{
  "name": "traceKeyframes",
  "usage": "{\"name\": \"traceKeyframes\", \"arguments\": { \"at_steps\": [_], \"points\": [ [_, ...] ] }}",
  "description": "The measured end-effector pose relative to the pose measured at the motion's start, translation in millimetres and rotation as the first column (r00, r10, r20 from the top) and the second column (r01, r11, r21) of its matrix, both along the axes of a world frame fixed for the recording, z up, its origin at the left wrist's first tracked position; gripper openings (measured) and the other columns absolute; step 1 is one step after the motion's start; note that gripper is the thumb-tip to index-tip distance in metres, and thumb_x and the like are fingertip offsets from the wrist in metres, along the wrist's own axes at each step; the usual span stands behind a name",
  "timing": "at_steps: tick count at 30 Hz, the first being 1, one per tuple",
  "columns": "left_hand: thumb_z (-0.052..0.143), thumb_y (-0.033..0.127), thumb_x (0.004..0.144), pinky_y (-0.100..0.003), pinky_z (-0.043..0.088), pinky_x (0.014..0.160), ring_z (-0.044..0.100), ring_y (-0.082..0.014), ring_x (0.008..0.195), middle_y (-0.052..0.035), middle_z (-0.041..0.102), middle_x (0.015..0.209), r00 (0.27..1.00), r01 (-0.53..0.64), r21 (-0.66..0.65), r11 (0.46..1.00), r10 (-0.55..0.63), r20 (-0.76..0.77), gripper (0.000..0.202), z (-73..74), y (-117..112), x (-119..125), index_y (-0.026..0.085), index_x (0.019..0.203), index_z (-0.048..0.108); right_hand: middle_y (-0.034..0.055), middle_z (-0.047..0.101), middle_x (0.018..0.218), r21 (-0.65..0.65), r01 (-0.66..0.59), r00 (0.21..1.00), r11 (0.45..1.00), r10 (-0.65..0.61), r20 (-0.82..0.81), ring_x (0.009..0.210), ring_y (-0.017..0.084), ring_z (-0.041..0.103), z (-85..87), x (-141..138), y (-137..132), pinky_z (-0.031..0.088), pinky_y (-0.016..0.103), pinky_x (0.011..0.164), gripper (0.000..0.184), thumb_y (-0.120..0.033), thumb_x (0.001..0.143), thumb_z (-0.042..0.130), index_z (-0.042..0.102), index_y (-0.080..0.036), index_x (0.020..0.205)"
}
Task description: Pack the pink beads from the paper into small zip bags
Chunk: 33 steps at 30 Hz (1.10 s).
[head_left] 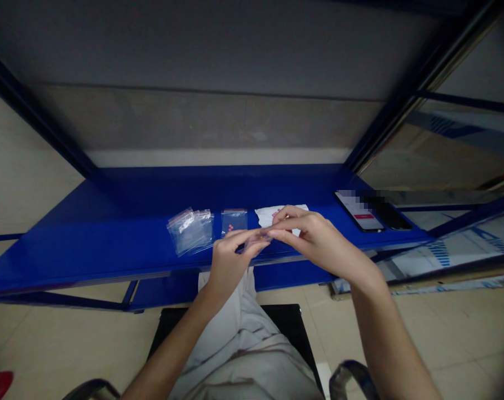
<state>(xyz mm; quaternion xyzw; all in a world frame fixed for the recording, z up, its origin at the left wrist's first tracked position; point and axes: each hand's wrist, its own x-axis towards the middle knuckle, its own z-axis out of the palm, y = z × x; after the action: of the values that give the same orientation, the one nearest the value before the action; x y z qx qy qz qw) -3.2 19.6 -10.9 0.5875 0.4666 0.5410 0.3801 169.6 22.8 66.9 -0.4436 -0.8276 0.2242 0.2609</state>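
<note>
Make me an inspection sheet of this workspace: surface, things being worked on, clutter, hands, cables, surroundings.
Surface: blue tabletop.
Job's things: held clear bag; overlapping clear bags; separate bag showing pink pieces; white sheet, partly hidden, also with pink pieces.
Clutter: lit phone beside dark device, at the right.
Hands: left hand and right hand both pinch the held clear bag.
Cables: nothing seen.
Surroundings: black seat, tiled floor.
</note>
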Motion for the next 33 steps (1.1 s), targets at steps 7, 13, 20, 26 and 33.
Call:
{"name": "traceKeyframes", "arguments": {
  "at_steps": [7, 13, 20, 26, 33],
  "points": [
    [0.075, 0.031, 0.065, -0.033, 0.056, 0.077, 0.071, -0.0229, 0.082, -0.0097, 0.075, 0.090, 0.950, 0.182, -0.196, 0.964, -0.120, 0.289, 0.028, 19.8, 11.8, -10.5, 0.012, 0.086, 0.072, 0.0080, 0.064, 0.098, 0.112, 0.081, 0.985, 0.990, -0.062, -0.160, 0.085, 0.017, 0.060, 16.2, 11.0, 12.0, 0.048, 0.021, 0.057, 0.027, -0.036, 0.086, 0.056, 0.070, -0.021, 0.104],
    [0.077, 0.029, 0.064, -0.030, 0.057, 0.070, 0.071, -0.0213, 0.076, -0.0071, 0.075, 0.082, 0.933, 0.286, -0.186, 0.940, -0.229, 0.278, 0.024, 39.8, 25.1, -11.8, 0.014, 0.082, 0.073, 0.0078, 0.062, 0.105, 0.159, -0.053, 0.991, 0.986, 0.071, -0.111, 0.078, 0.014, 0.060, 27.8, 4.1, 23.6, 0.045, 0.019, 0.051, 0.030, -0.035, 0.080, 0.063, 0.068, -0.021, 0.107],
    [0.075, 0.026, 0.067, -0.026, 0.056, 0.064, 0.071, -0.0178, 0.065, -0.0051, 0.075, 0.075, 0.893, 0.364, -0.167, 0.916, -0.292, 0.343, 0.016, 49.1, 28.9, -12.7, 0.015, 0.078, 0.073, 0.0076, 0.062, 0.107, 0.243, -0.180, 0.983, 0.953, 0.180, 0.025, 0.093, 0.019, 0.059, 37.5, 2.9, 30.9, 0.046, 0.028, 0.073, 0.022, -0.037, 0.076, 0.068, 0.073, -0.019, 0.088],
    [0.073, 0.033, 0.070, -0.027, 0.053, 0.072, 0.070, -0.0189, 0.077, -0.0062, 0.075, 0.083, 0.905, 0.349, -0.147, 0.925, -0.292, 0.310, 0.021, 44.6, 29.3, -11.6, 0.015, 0.081, 0.074, 0.0062, 0.060, 0.111, 0.114, -0.217, 0.975, 0.970, 0.209, 0.078, 0.094, 0.018, 0.059, 33.1, -1.4, 28.4, 0.045, 0.024, 0.064, 0.022, -0.038, 0.079, 0.064, 0.072, -0.022, 0.093],
    [0.058, 0.051, 0.079, -0.028, 0.052, 0.072, 0.067, -0.0180, 0.077, -0.0076, 0.073, 0.089, 0.864, 0.382, -0.163, 0.910, -0.288, 0.413, 0.041, 39.4, 28.3, -5.7, 0.016, 0.092, 0.073, 0.0054, 0.066, 0.097, 0.108, -0.176, 0.983, 0.978, 0.181, -0.035, 0.085, 0.015, 0.062, 26.5, -1.8, 33.5, 0.046, 0.023, 0.063, 0.017, -0.033, 0.081, 0.063, 0.072, -0.019, 0.086]
  ]
}}
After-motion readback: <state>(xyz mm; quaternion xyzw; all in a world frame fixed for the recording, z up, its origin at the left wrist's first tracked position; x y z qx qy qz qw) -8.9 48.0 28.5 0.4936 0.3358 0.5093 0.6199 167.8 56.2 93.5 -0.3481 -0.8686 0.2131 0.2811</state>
